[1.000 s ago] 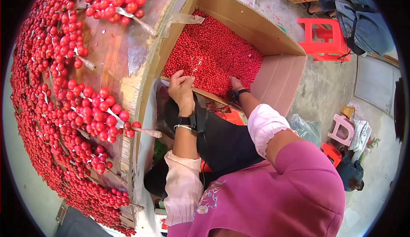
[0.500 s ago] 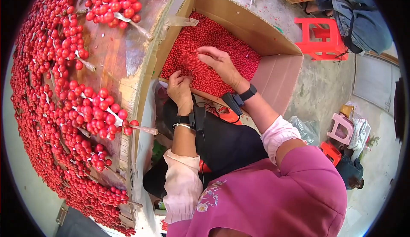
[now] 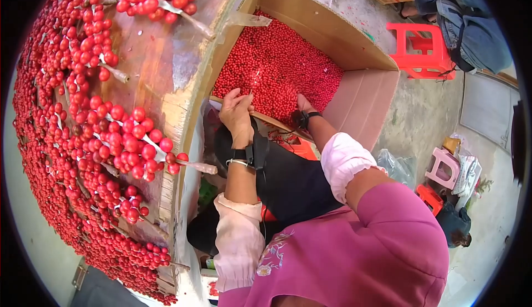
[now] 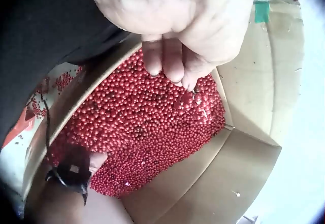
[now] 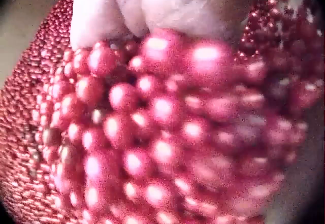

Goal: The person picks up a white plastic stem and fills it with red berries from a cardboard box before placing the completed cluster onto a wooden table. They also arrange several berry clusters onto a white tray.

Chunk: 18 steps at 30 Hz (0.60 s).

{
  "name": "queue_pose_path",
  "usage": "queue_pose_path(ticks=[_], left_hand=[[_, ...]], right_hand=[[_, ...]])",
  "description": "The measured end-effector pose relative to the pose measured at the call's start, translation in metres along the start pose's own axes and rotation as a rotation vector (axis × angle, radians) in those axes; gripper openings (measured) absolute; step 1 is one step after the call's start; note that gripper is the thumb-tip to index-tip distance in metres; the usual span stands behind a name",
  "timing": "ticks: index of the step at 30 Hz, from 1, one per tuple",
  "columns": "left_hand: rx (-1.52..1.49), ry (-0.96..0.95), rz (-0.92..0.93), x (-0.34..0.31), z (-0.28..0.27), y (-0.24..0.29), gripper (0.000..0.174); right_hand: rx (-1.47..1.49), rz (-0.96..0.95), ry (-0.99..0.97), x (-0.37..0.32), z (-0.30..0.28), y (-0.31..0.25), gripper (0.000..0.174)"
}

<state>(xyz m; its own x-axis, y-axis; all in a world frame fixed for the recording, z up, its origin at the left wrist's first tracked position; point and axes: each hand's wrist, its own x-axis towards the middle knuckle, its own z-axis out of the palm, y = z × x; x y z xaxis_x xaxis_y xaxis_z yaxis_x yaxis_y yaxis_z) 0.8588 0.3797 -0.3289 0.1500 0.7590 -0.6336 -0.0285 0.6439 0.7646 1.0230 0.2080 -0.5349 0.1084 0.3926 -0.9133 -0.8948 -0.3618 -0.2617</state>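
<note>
A cardboard box (image 3: 363,99) holds a deep bed of loose red berries (image 3: 288,58). My left hand (image 3: 237,116) is at the box's near left rim, fingers curled and fingertips together. Right at those fingertips, in the left wrist view, is a small berry sprig (image 4: 197,104) with pale glints, lying over the loose berries. Low at the near side of the box, my right hand (image 3: 303,105) is sunk in the berries, its fingers hidden. In the right wrist view berries heap up close against the palm (image 5: 172,5).
To the left, a wooden board (image 3: 149,74) carries many berry clusters (image 3: 130,138) on short stems. Clear tape (image 3: 249,20) juts from the box's left wall. A red plastic stool (image 3: 421,49) and a seated person's leg (image 3: 476,35) are at the upper right.
My right hand was in the berries, rose over the box's middle with berries falling from it, and is now back down in them. My left hand has stayed at the rim.
</note>
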Motion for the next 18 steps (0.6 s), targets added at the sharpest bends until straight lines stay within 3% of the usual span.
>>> queue_pose_path(ticks=[1, 2, 4, 6, 9, 11, 12, 15, 16, 18], left_hand=[[-0.015, -0.006, -0.029, 0.000, -0.001, 0.001, 0.041], [-0.018, -0.005, -0.027, 0.001, -0.002, 0.002, 0.041], [-0.054, -0.014, -0.052, 0.003, -0.003, 0.001, 0.042], [-0.077, -0.026, -0.068, 0.004, -0.001, -0.001, 0.042], [-0.112, -0.063, -0.091, 0.006, 0.001, -0.004, 0.043], [-0.107, -0.061, -0.076, 0.008, 0.000, -0.007, 0.044], [-0.103, -0.056, -0.063, 0.010, 0.000, -0.009, 0.044], [-0.101, -0.047, -0.052, 0.006, 0.001, -0.004, 0.044], [-0.105, -0.043, -0.055, 0.004, 0.000, -0.004, 0.044], [-0.110, -0.039, -0.060, 0.002, -0.002, -0.004, 0.044]], right_hand=[[0.402, 0.094, -0.316, -0.011, 0.016, -0.006, 0.034], [0.399, 0.094, -0.318, -0.020, 0.033, -0.017, 0.034], [-0.052, -0.413, -0.216, -0.056, 0.080, -0.053, 0.030], [0.338, -0.208, -0.522, -0.077, 0.113, -0.095, 0.028], [0.184, -0.229, -0.585, -0.110, 0.146, -0.124, 0.025], [-1.366, -1.468, -0.300, -0.135, 0.169, -0.123, 0.022], [-1.363, -1.471, -0.297, -0.141, 0.176, -0.118, 0.022], [-0.814, -1.073, -0.199, -0.150, 0.193, -0.102, 0.025], [-0.815, -1.071, -0.201, -0.147, 0.187, -0.103, 0.025], [-0.517, -0.914, 0.103, -0.127, 0.156, -0.106, 0.025]])
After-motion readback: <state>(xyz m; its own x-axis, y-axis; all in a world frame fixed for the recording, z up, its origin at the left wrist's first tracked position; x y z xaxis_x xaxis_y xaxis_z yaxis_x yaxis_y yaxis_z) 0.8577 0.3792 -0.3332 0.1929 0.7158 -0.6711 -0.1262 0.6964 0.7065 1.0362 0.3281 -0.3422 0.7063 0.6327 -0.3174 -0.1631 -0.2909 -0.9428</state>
